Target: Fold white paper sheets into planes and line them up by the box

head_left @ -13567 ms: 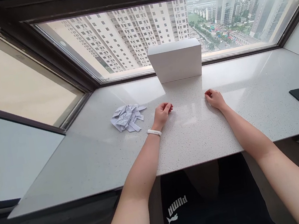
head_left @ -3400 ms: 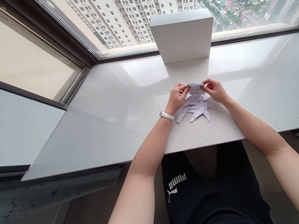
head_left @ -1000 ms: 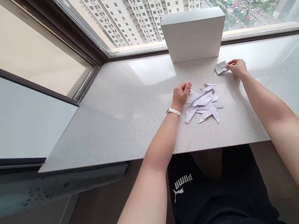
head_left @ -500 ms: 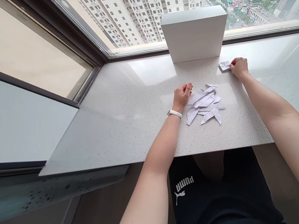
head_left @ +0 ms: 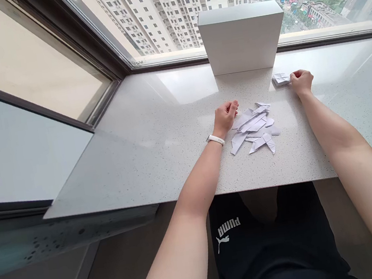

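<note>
Folded white paper squares [head_left: 281, 79] lie in a small flat stack to the right of the box. My right hand [head_left: 302, 80] is at the right edge of that stack, fingers bent and closed, with no paper visible in them. Whether the fingertips still touch the squares is hard to make out. A loose pile of folded paper strips [head_left: 254, 128] spreads over the middle of the counter, some overlapping. Left of the pile's upper end rests my left hand [head_left: 227, 115], loosely curled with nothing visible inside, a white band on its wrist.
A white box [head_left: 241, 43] stands upright at the back, against the window. The pale speckled counter [head_left: 147, 164] ends at a front edge just before my lap. A dark window frame [head_left: 88, 47] borders the left side.
My right hand has shifted slightly right, so more of the stack of squares shows. The left hand and the pile of strips have stayed put. The view has tilted a little.
</note>
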`<state>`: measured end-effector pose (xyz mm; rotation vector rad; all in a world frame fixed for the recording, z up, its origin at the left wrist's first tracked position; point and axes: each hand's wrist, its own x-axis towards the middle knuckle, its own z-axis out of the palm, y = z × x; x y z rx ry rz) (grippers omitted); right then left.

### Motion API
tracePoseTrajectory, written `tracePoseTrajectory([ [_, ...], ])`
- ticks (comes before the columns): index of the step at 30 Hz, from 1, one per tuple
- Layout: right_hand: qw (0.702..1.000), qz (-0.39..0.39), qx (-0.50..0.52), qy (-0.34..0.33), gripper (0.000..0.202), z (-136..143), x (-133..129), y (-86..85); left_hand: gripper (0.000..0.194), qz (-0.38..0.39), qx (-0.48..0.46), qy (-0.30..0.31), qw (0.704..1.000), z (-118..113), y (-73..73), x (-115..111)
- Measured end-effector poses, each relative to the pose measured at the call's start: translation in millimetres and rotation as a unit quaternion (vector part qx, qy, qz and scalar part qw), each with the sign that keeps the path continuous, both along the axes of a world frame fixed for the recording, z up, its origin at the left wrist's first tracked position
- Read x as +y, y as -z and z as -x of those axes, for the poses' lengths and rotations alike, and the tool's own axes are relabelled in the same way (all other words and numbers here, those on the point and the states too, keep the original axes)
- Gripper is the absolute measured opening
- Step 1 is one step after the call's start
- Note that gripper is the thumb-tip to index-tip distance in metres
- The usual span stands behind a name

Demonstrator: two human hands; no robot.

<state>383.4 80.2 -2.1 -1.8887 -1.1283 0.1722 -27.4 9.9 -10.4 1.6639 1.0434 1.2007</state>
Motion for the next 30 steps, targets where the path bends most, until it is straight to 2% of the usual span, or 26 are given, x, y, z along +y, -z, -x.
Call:
tracePoseTrajectory([
  [4, 0.995, -0.068, 0.067, 0.038, 0.016, -4, -15, 7.4, 0.079, -0.001, 0.011, -0.003, 1.000, 0, -0.4, 1],
  [7, 0.991, -0.080, 0.099, 0.040, 0.017, 7, -39, 12.1, 0.071, -0.008, 0.027, -0.011, 1.000, 0, -0.6, 2],
  [9, 0.994, -0.061, 0.087, -0.010, 0.016, 24, -61, 14.4, 0.064, -0.009, 0.036, -0.018, 0.999, -1, -1.6, 2],
  [12, 0.991, -0.004, 0.037, -0.128, 0.020, 59, -97, 15.9, 0.053, -0.003, 0.042, -0.028, 0.999, -1, -4.1, 1],
  [15, 0.967, 0.025, -0.025, -0.251, 0.054, 93, -123, 12.2, 0.043, -0.006, 0.048, -0.033, 0.998, -1, -6.7, 1],
  [17, 0.948, 0.027, -0.071, -0.309, 0.068, 109, -130, 5.9, 0.036, -0.014, 0.056, -0.029, 0.998, -1, -8.3, 0],
  [20, 0.927, 0.046, -0.104, -0.358, 0.054, 118, -130, -6.5, 0.028, -0.032, 0.078, -0.005, 0.996, -1, -10.8, -4],
  [24, 0.922, 0.066, -0.100, -0.368, 0.025, 118, -127, -19.4, 0.027, -0.070, 0.117, 0.045, 0.990, 0, -14.5, -13],
  [30, 0.920, 0.004, -0.072, -0.385, 0.031, 126, -138, -31.0, 0.040, -0.156, 0.153, 0.063, 0.974, -1, -22.3, -25],
])
